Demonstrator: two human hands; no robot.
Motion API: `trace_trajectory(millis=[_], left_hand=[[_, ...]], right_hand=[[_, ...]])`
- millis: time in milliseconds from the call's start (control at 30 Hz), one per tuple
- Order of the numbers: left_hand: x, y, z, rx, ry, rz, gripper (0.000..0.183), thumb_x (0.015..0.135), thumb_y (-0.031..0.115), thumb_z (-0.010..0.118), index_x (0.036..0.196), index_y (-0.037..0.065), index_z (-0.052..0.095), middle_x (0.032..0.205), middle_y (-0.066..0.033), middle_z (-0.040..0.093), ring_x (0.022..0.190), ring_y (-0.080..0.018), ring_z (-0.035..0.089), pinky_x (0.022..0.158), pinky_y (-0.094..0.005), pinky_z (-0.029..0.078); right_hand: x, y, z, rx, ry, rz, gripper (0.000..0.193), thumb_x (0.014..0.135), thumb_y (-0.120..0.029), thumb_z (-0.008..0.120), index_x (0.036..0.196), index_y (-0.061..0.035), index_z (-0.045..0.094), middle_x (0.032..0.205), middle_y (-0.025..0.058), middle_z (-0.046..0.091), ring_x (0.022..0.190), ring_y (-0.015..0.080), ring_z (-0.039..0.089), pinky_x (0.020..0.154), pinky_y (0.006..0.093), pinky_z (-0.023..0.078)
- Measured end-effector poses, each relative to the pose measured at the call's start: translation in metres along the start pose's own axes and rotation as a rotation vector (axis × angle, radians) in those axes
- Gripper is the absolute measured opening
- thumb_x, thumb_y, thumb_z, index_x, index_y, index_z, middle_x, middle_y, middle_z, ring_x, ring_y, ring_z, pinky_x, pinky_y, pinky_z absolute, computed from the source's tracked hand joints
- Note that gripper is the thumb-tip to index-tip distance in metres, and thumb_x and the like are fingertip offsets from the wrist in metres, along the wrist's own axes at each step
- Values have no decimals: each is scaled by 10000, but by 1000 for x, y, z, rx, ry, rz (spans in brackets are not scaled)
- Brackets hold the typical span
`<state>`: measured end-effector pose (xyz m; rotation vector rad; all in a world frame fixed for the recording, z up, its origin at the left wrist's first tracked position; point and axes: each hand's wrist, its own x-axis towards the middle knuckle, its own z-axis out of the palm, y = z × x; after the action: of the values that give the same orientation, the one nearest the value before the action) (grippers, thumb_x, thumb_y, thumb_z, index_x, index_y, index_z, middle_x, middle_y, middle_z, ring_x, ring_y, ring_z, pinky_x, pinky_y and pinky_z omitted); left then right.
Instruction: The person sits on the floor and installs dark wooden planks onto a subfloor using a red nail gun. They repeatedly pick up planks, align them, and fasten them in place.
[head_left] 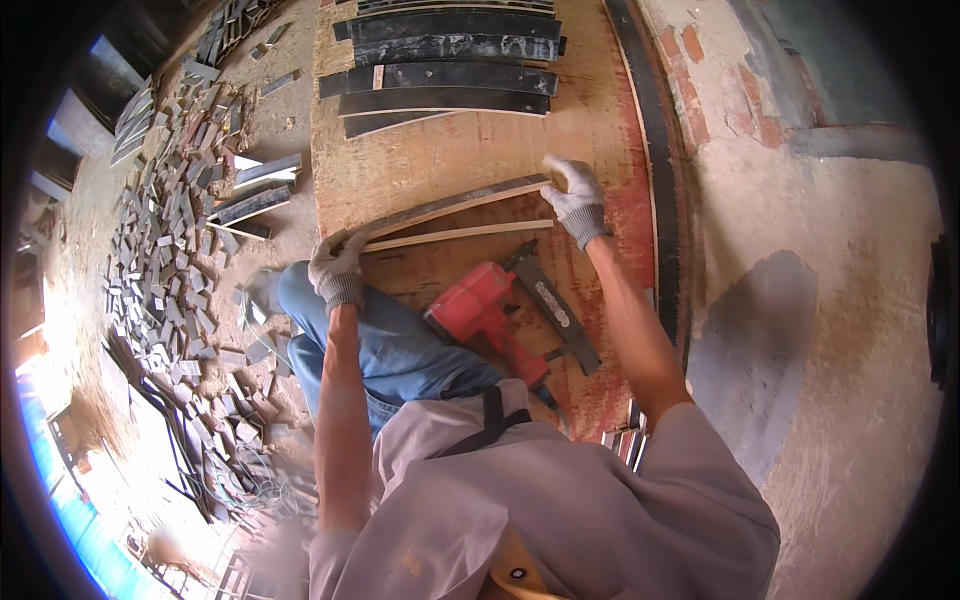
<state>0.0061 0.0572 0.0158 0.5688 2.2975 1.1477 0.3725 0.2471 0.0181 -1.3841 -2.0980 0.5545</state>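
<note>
And the left hand (337,268) has its fingers closed on one end of the dark strip (455,204), right hand (576,198) part-curled at the other (gripping? can't tell), slanting across the table (400,165) beyond the red nail gun (475,302)!

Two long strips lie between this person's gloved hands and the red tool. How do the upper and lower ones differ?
Face: the upper strip shows a dark face above a pale edge; the lower strip shows mainly its pale edge.
Angle: the upper strip slants up to the right more steeply than the lower strip.
Contact: the upper strip's right end meets the right hand; the lower strip's does not.
Shared: both are long and slender.
</note>
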Motion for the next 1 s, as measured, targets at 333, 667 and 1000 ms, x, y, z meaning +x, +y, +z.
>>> trace_trajectory(millis=[333, 667, 1000], left_hand=[[1, -8, 5, 35, -1, 53, 446, 746, 252, 890, 1115, 36, 761, 865, -42, 738, 748, -121, 639, 712, -273, 531], [1, -32, -10, 26, -16, 80, 483, 787, 242, 856, 1178, -5, 718, 987, -105, 756, 860, -176, 695, 796, -305, 556], [-15, 1, -13, 255, 113, -41, 286, 741, 271, 845, 899, 38, 797, 741, -109, 740, 686, -192, 691, 691, -335, 545]], right_hand=[[4, 20, -1, 211, -245, 1, 292, 870, -120, 768, 1140, -62, 672, 1060, 95, 709, 945, 222, 673, 859, 371, 528], [-32, 4, -71, 1038, -26, 742, 251, 992, -130, 636, 1191, 22, 619, 952, 134, 710, 662, 204, 714, 567, 282, 623], [-109, -10, -30, 845, -1, 886, 318, 975, -152, 681, 1264, -24, 642, 896, 75, 721, 629, 139, 696, 481, 241, 536]])
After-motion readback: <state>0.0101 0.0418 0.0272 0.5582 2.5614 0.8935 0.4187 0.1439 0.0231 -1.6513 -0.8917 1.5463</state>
